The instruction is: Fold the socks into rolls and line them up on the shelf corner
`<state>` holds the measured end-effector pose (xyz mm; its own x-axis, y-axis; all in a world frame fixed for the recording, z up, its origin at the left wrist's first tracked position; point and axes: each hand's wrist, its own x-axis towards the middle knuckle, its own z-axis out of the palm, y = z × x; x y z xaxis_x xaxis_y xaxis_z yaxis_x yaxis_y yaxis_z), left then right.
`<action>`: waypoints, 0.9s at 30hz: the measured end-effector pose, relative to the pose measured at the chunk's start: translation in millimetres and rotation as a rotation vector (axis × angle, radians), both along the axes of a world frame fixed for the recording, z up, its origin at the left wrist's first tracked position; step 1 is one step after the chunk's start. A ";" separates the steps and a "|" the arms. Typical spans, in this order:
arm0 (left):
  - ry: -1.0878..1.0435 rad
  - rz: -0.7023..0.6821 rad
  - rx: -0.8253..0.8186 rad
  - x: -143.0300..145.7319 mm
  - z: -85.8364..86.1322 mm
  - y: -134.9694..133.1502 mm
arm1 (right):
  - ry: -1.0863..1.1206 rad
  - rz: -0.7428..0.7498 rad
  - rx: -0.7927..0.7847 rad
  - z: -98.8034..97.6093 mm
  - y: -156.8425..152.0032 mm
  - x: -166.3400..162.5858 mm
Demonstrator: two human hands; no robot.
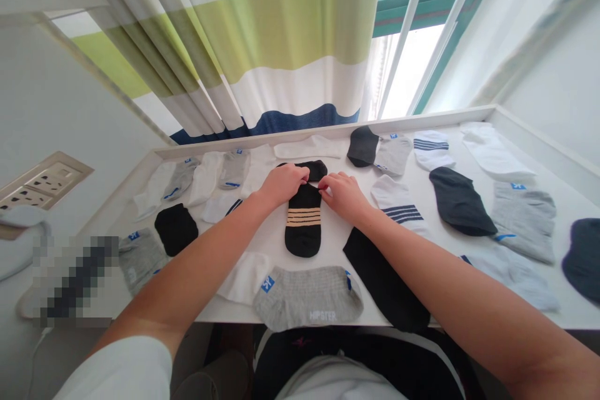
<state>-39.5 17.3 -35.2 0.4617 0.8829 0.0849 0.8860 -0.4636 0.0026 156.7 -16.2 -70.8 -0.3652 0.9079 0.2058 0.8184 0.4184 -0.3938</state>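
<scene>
The black sock with tan stripes point(302, 239) is laid flat beyond the gray HIPSTER sock point(304, 290). Its cuff is pinched by the left hand point(283, 185) and right hand point(345, 197), apparently being straightened; even tension seems called for next. Right of the gray HIPSTER sock, a plain black sock point(387, 278) is spread.

A white tabletop point(335, 222) carries spread-out white socks point(497, 151), gray socks point(307, 292) and black socks point(302, 241), some striped.
</scene>
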 end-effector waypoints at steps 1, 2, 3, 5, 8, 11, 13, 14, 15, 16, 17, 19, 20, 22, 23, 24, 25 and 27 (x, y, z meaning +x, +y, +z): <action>-0.006 0.001 0.006 0.3 -1.3 0.0 | 0.008 0.001 0.002 -1.0 0.6 -0.3; -0.012 0.000 0.009 0.6 -2.3 0.1 | 0.017 0.000 0.004 -2.0 1.2 -0.6; -0.018 -0.004 0.008 0.8 -2.7 -0.2 | 0.024 -0.003 0.007 -2.8 1.5 -0.9; -0.036 -0.021 0.003 0.7 -1.9 -2.2 | 0.031 -0.013 0.016 -3.9 1.7 -1.2; -0.104 -0.063 0.035 -3.2 4.3 -13.5 | 0.006 -0.011 0.029 -3.4 0.1 -1.0; -0.200 -0.114 0.055 -13.4 14.6 -38.7 | -0.027 0.000 0.049 0.1 -2.4 0.1; -0.258 -0.189 0.009 -22.1 20.9 -60.8 | -0.027 0.005 0.079 4.4 -3.7 1.3; -0.278 -0.235 -0.030 -26.3 23.2 -72.0 | -0.022 0.009 0.098 7.4 -4.1 2.0; -0.294 -0.286 -0.079 -30.0 24.5 -82.5 | -0.015 0.014 0.120 10.9 -4.5 2.7; -0.304 -0.333 -0.120 -33.3 24.8 -91.7 | -0.007 0.021 0.143 15.1 -4.9 3.4; -0.304 -0.377 -0.156 -35.9 23.9 -99.3 | 0.002 0.033 0.163 19.9 -5.5 4.2; -0.297 -0.445 -0.195 -39.7 19.3 -108.8 | 0.023 0.072 0.199 31.2 -7.7 6.1; -0.291 -0.468 -0.200 -40.8 16.0 -110.9 | 0.035 0.102 0.212 37.5 -9.3 7.3; -0.284 -0.496 -0.201 -42.3 8.7 -111.5 | 0.059 0.180 0.225 51.2 -13.7 10.4; -0.283 -0.501 -0.197 -42.7 5.2 -110.9 | 0.069 0.223 0.226 58.4 -16.5 12.3; -0.282 -0.503 -0.191 -43.0 2.0 -110.1 | 0.075 0.269 0.224 65.9 -19.8 14.4; -0.281 -0.503 -0.187 -43.3 -0.9 -109.4 | 0.078 0.310 0.221 73.6 -23.5 16.6; -0.289 -0.498 -0.176 -43.5 -5.3 -109.0 | 0.065 0.384 0.219 89.2 -32.9 20.8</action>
